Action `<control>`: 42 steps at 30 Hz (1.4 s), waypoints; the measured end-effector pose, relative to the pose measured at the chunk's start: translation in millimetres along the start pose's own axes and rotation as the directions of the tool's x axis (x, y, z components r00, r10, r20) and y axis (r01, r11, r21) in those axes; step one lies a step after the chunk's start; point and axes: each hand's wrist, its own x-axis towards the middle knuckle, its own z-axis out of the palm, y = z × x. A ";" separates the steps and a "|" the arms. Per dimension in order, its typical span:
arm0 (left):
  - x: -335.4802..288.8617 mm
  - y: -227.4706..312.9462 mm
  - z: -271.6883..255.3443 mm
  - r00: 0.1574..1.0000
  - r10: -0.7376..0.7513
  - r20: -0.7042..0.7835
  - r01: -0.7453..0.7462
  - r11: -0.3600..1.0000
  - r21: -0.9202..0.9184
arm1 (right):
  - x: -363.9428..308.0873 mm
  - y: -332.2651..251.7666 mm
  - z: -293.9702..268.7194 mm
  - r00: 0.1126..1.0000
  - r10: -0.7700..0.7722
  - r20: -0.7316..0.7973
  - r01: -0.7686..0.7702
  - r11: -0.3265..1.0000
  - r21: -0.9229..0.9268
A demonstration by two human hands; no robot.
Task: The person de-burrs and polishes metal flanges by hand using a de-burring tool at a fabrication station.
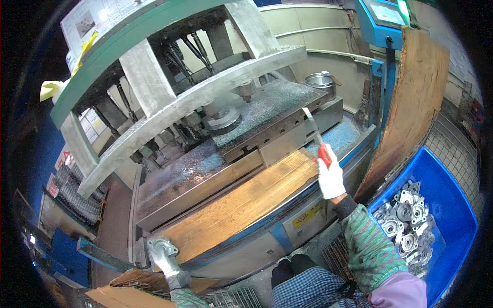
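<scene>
While my left hand point(164, 261) grips a metal casting point(166, 246), I hold a tool point(322, 149).
Right hand point(331, 178) wraps its red handle.

White gloves point(330, 177) meet dark cuffs point(345, 207); green sleeves point(370, 238) carry fine multicoloured bands, with plain lilac fabric point(400, 291) above and a blue checked apron point(310, 288).

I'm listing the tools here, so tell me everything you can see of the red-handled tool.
The long, narrow red-handled tool has a red handle, perhaps plastic, and a slim, greyish, metal-looking shaft with a paler tip. The white-gloved right hand grips the handle. The tool slants up and left in the picture, its tip seen against the grey metal machine bed; whether they touch, I cannot tell.
</scene>
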 end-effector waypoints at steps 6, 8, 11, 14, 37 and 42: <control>9.7 -8.6 -19.4 0.991 0.073 0.114 -0.071 0.997 -0.024 | 30.8 -48.1 87.6 0.947 0.110 0.300 -0.042 0.973 -0.225; 10.4 -11.0 -15.8 1.000 0.009 -0.017 -0.009 1.000 -0.028 | 46.6 -55.1 111.1 0.940 0.174 0.292 -0.082 0.949 -0.303; 1.7 2.3 -7.4 0.999 -0.037 0.025 0.037 0.999 -0.024 | 62.7 -60.3 133.9 0.941 0.201 0.271 -0.082 0.915 -0.396; 5.4 2.2 -11.6 0.998 -0.061 0.032 0.062 0.998 -0.012 | 72.1 -63.7 139.6 0.949 0.195 0.248 -0.059 0.882 -0.467; 5.4 8.5 -12.6 0.990 -0.089 0.112 0.100 0.990 -0.100 | 43.7 -76.4 183.8 0.875 0.029 0.484 0.202 0.885 -0.419; 9.9 -3.7 -10.3 0.989 -0.057 0.138 0.064 0.997 -0.044 | -62.6 -103.6 160.8 0.680 0.108 0.725 0.150 0.947 -0.283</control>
